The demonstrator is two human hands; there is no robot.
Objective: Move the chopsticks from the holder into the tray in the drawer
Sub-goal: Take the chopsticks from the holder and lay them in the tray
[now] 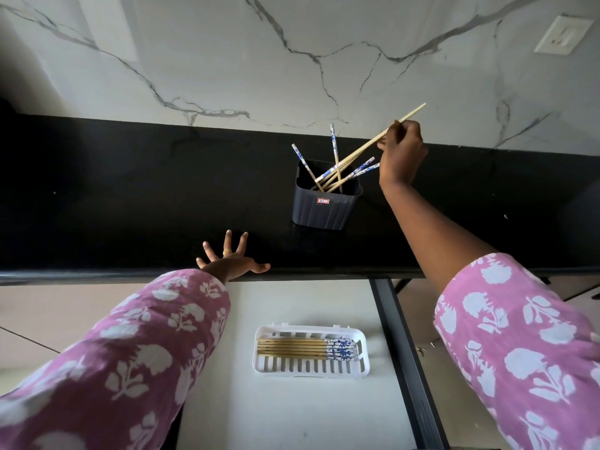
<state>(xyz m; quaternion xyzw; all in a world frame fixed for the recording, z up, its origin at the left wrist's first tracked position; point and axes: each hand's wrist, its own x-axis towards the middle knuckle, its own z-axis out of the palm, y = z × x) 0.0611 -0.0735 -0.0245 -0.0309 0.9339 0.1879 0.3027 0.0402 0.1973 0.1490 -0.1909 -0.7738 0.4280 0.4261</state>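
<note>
the right hand hangs over the black counter, at 2 o'clock from the holder. its fingertips pinch a plain wooden chopstick near the top. that stick leans toward 2 o'clock, with its lower end inside the holder and its top past the hand, against the marble wall.

the holder, a dark ribbed tub with a small red label, stands upright on the counter, at 1 o'clock from the middle of the view. more chopsticks with blue-and-white tops fan out of it: one toward 11 o'clock, one near 12, a few toward 2.

the left hand lies on the counter's near edge, at 7 o'clock from the holder. its fingers are spread and straight and hold nothing. a ring sits on one finger.

at 6 o'clock, below the counter edge, the drawer stands open. the white slotted tray lies in it with a bundle of chopsticks side by side, patterned ends toward 3 o'clock.

an outlet is on the wall at the far 2 o'clock corner.
</note>
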